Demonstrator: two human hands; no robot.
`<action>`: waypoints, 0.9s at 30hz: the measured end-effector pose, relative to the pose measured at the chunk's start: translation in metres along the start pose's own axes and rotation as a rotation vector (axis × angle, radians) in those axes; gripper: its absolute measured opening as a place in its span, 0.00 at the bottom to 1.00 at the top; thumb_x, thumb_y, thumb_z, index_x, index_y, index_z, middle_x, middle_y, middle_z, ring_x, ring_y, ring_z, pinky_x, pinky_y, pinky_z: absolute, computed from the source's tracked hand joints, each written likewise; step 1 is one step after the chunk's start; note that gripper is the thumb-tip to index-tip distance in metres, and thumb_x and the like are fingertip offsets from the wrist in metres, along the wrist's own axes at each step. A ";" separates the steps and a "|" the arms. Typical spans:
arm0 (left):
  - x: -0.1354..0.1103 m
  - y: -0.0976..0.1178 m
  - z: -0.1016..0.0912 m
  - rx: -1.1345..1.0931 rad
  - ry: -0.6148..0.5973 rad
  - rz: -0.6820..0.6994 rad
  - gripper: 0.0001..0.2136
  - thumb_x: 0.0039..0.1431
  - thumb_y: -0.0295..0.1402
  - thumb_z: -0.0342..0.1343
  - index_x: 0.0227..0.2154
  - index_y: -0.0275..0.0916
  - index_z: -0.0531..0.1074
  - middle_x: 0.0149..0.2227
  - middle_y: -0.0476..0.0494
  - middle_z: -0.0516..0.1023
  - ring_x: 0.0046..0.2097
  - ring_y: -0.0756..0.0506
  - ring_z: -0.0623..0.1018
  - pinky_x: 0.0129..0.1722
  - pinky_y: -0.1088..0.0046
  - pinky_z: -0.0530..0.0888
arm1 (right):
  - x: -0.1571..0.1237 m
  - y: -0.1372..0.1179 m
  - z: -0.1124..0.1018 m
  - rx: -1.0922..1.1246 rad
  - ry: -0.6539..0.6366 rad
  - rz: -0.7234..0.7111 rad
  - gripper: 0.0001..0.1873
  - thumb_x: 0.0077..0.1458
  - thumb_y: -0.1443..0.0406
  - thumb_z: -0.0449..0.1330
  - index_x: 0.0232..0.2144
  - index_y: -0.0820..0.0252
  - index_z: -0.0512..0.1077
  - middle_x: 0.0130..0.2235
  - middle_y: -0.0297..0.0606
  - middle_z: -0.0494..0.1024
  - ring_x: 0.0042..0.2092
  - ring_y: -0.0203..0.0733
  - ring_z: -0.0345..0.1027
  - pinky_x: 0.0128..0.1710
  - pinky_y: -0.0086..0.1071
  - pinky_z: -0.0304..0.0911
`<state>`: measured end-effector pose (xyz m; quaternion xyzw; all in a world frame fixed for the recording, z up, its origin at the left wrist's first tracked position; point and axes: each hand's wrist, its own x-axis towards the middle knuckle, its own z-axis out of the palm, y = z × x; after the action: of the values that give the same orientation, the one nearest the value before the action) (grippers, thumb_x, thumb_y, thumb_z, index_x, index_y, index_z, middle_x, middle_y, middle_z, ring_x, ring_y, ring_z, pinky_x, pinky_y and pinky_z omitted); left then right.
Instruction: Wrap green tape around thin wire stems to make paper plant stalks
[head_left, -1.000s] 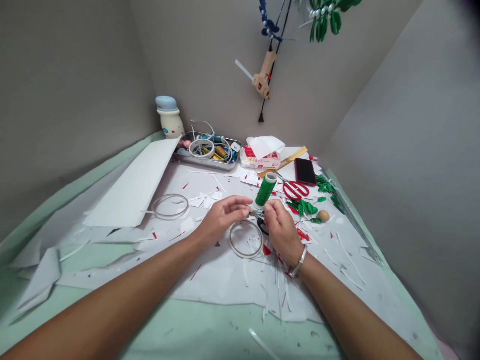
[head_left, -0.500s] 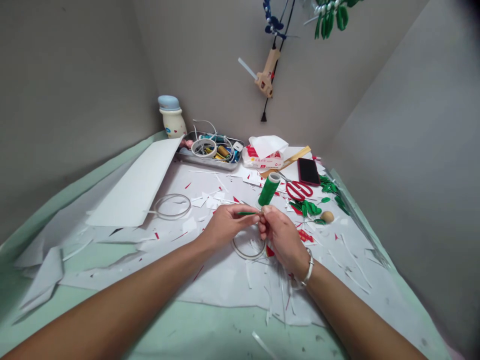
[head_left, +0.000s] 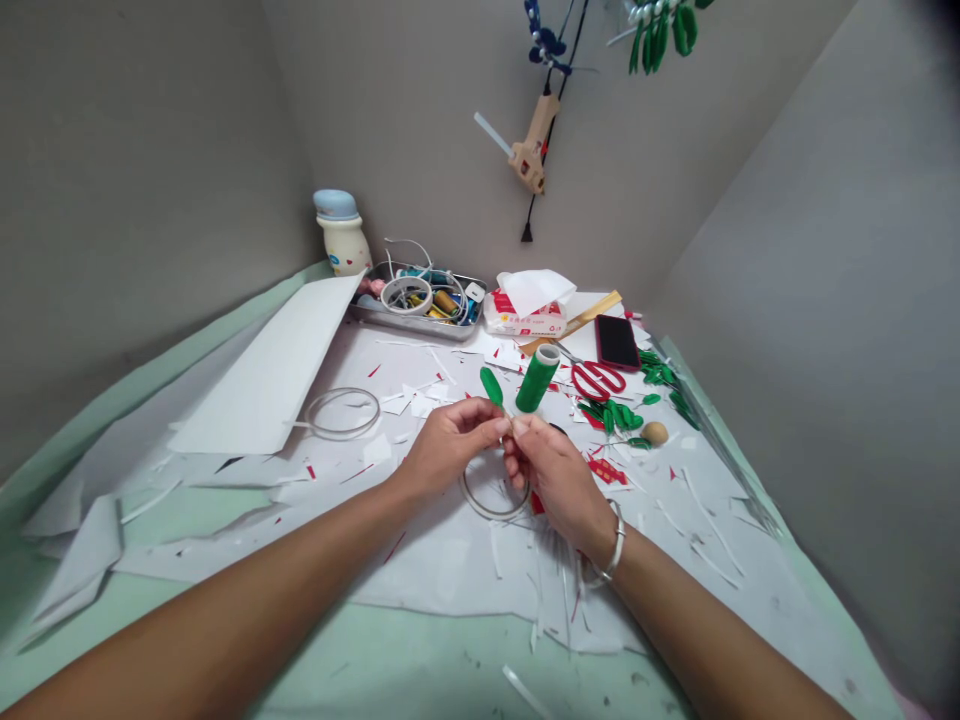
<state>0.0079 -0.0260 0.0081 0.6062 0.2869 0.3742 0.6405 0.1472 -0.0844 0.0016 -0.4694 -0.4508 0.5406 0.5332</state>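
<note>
My left hand (head_left: 450, 445) and my right hand (head_left: 547, 468) meet above the table, both pinching a small green leaf piece (head_left: 492, 385) whose tip sticks up between the fingertips. Right behind them stands a green spool of tape (head_left: 537, 379). A clear plastic ring (head_left: 491, 492) lies on the white paper just under my hands. A silver bracelet sits on my right wrist.
Red scissors (head_left: 596, 380), a dark phone (head_left: 616, 342), a pile of green leaves (head_left: 615, 414) and a small wooden bead (head_left: 655, 433) lie to the right. A metal tray (head_left: 420, 299) of supplies, a tissue pack (head_left: 525, 312) and a bottle (head_left: 341, 237) stand behind. A glue gun (head_left: 531, 150) hangs on the wall. A second ring (head_left: 343, 413) lies left.
My hands have drawn together and slightly nearer to me. The green leaf, lying flat between my fingers half a second ago, now points upward.
</note>
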 end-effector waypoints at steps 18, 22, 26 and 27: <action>-0.001 -0.001 0.006 0.435 -0.001 -0.010 0.05 0.53 0.33 0.53 0.29 0.37 0.69 0.27 0.50 0.73 0.30 0.50 0.72 0.33 0.73 0.67 | 0.006 -0.006 -0.011 -0.144 0.232 -0.190 0.13 0.57 0.55 0.55 0.40 0.57 0.66 0.25 0.28 0.69 0.22 0.31 0.62 0.23 0.27 0.60; -0.002 -0.002 0.006 0.473 -0.013 -0.017 0.05 0.53 0.33 0.53 0.29 0.37 0.70 0.28 0.49 0.74 0.30 0.50 0.72 0.32 0.73 0.67 | 0.007 -0.007 -0.013 -0.167 0.251 -0.183 0.12 0.57 0.56 0.56 0.36 0.59 0.67 0.24 0.28 0.70 0.22 0.31 0.62 0.23 0.26 0.59; -0.002 -0.003 0.005 0.416 -0.025 -0.040 0.08 0.53 0.35 0.55 0.34 0.37 0.69 0.28 0.49 0.74 0.30 0.50 0.73 0.32 0.73 0.68 | 0.007 -0.007 -0.015 -0.175 0.261 -0.169 0.11 0.57 0.57 0.56 0.32 0.59 0.67 0.23 0.29 0.71 0.21 0.30 0.62 0.23 0.26 0.59; -0.002 -0.003 0.005 0.388 -0.028 -0.047 0.09 0.53 0.35 0.55 0.35 0.37 0.69 0.28 0.49 0.75 0.30 0.49 0.73 0.33 0.73 0.68 | 0.007 -0.007 -0.015 -0.170 0.260 -0.162 0.11 0.56 0.57 0.56 0.32 0.59 0.68 0.23 0.29 0.72 0.21 0.30 0.62 0.23 0.26 0.59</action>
<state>0.0113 -0.0305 0.0052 0.7166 0.3588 0.2882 0.5241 0.1628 -0.0776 0.0059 -0.5408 -0.4583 0.3906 0.5873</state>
